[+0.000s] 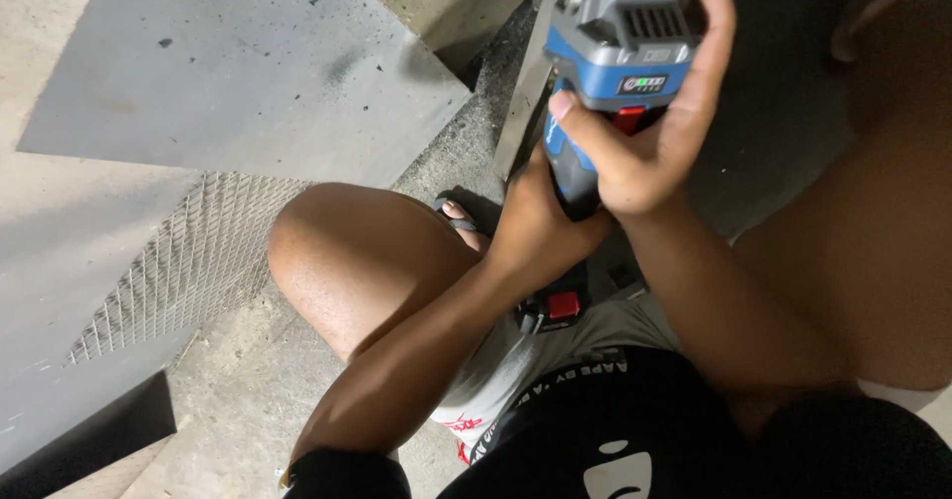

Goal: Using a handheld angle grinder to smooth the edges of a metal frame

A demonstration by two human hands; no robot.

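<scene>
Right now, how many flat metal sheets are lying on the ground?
2: a large grey sheet at upper left, and a perforated mesh sheet just below it, beside the knee. Others may be hidden behind the cordless power tool and arms.

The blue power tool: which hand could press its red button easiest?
Probably the right hand: it wraps the blue power tool beside the red button, while the left hand grips lower down.

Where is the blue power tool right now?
Head view, top centre-right: the blue power tool is gripped by both hands, above the bent knee.
</scene>
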